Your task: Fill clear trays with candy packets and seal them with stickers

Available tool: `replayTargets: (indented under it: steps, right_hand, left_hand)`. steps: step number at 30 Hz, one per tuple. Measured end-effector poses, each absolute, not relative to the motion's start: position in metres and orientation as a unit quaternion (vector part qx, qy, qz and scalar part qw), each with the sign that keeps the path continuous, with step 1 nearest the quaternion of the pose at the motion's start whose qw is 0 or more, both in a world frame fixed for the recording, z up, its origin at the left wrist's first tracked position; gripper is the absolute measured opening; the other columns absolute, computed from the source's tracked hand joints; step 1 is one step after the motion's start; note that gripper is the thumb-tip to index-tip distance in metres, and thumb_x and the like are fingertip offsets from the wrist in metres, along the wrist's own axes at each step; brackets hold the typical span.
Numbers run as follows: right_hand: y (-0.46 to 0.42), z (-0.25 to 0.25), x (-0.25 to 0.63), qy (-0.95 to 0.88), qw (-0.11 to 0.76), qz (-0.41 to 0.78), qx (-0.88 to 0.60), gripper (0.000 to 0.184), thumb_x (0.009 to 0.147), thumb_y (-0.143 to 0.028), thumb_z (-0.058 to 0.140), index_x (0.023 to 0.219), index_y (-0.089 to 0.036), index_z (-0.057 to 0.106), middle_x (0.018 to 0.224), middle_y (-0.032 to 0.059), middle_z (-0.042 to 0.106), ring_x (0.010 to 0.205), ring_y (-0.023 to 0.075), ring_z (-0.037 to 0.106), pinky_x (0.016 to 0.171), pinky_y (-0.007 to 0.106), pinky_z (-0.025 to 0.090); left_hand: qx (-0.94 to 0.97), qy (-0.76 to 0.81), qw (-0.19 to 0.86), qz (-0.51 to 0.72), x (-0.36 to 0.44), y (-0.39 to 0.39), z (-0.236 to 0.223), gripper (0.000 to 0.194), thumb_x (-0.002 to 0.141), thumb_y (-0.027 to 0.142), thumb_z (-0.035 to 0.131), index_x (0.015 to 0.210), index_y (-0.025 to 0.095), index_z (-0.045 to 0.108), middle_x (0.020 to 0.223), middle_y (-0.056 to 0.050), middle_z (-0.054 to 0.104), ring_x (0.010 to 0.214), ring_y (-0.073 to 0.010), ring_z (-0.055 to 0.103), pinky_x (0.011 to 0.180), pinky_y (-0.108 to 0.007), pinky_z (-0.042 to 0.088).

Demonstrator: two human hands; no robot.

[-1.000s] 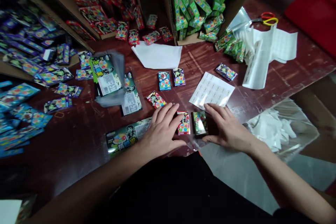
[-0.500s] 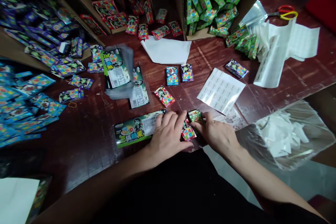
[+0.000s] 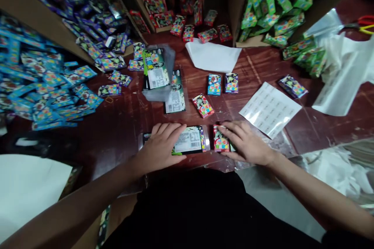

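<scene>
1 tabletop (image 3: 249,60), dark red. 1 label sheet (image 3: 270,109), at right, set aslant. 1 blank sheet (image 3: 213,56), crumpled, farther off. 1 printed pouch (image 3: 188,140), near edge, long axis left to right; left grip (image 3: 162,142) laid palm down across it, fingers extended, not clasping. 1 red box (image 3: 219,142), just right of the pouch's right end, apart from it, long axis crosswise to the pouch's; nearer to the right grip (image 3: 244,140), whose fingers bend over its right side. Whether they clasp it cannot be told, the palm hiding too much. 4 boxes standing apart, beyond: 1 blue box (image 3: 214,84), 1 tilted red box (image 3: 203,106), 2 purple boxes (image 3: 231,83).
</scene>
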State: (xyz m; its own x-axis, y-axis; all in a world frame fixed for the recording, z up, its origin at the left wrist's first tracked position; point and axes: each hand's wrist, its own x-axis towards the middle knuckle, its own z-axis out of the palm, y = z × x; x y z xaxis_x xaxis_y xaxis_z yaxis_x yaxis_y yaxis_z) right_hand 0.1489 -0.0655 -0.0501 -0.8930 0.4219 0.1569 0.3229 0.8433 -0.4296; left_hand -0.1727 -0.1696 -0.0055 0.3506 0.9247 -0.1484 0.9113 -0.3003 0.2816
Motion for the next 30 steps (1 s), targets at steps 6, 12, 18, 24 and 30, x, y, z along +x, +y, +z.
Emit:
replayTargets:
  steps: [6, 12, 18, 24, 30]
  right_hand:
    - [-0.094, -0.045, 0.124, -0.924, 0.157, 0.245, -0.246, 0.089, 0.089, -0.053, 0.067, 0.160, -0.020, 0.025, 0.145, 0.0192, 0.050, 0.132, 0.0386, 0.046, 0.108, 0.060, 0.043]
    - [-0.101, -0.044, 0.114, -0.932, 0.115, 0.288, -0.186, 0.093, 0.088, -0.062, 0.064, 0.158, -0.015, 0.026, 0.152, 0.0211, 0.045, 0.143, 0.0359, 0.039, 0.119, 0.060, 0.030]
    - [-0.077, -0.028, 0.145, -0.939, 0.067, 0.267, -0.206, 0.111, 0.080, -0.072, 0.066, 0.161, -0.016, 0.016, 0.164, 0.0222, 0.027, 0.151, 0.0414, 0.024, 0.121, 0.070, 0.008]
    - [-0.063, -0.036, 0.146, -0.936, 0.082, 0.294, -0.177, 0.080, 0.090, -0.056, 0.066, 0.156, -0.026, 0.032, 0.150, 0.0117, 0.053, 0.139, 0.0318, 0.046, 0.123, 0.067, 0.010]
    - [-0.049, -0.031, 0.140, -0.936, 0.069, 0.307, -0.157, 0.080, 0.089, -0.052, 0.069, 0.156, -0.028, 0.033, 0.150, 0.0103, 0.053, 0.137, 0.0304, 0.050, 0.124, 0.067, 0.008]
  left_hand:
    - [0.792, 0.580, 0.179, 0.070, -0.167, -0.184, -0.012, 0.090, 0.078, 0.054, 0.075, 0.151, 0.017, 0.037, 0.141, -0.016, 0.052, 0.126, -0.0358, 0.048, 0.108, -0.052, 0.033]
    - [0.807, 0.545, 0.211, 0.080, -0.163, -0.183, -0.019, 0.088, 0.080, 0.049, 0.074, 0.153, 0.019, 0.035, 0.142, -0.015, 0.051, 0.128, -0.0346, 0.046, 0.108, -0.049, 0.034]
    - [0.809, 0.544, 0.210, 0.075, -0.161, -0.181, -0.023, 0.093, 0.080, 0.050, 0.076, 0.155, 0.019, 0.031, 0.144, -0.015, 0.050, 0.129, -0.0351, 0.045, 0.110, -0.051, 0.032]
    - [0.811, 0.541, 0.210, 0.081, -0.155, -0.174, -0.023, 0.089, 0.079, 0.049, 0.075, 0.153, 0.020, 0.034, 0.143, -0.015, 0.051, 0.129, -0.0362, 0.045, 0.110, -0.053, 0.031]
    - [0.803, 0.546, 0.227, 0.073, -0.160, -0.171, -0.015, 0.091, 0.076, 0.044, 0.079, 0.153, 0.021, 0.035, 0.142, -0.013, 0.051, 0.129, -0.0341, 0.046, 0.110, -0.050, 0.034]
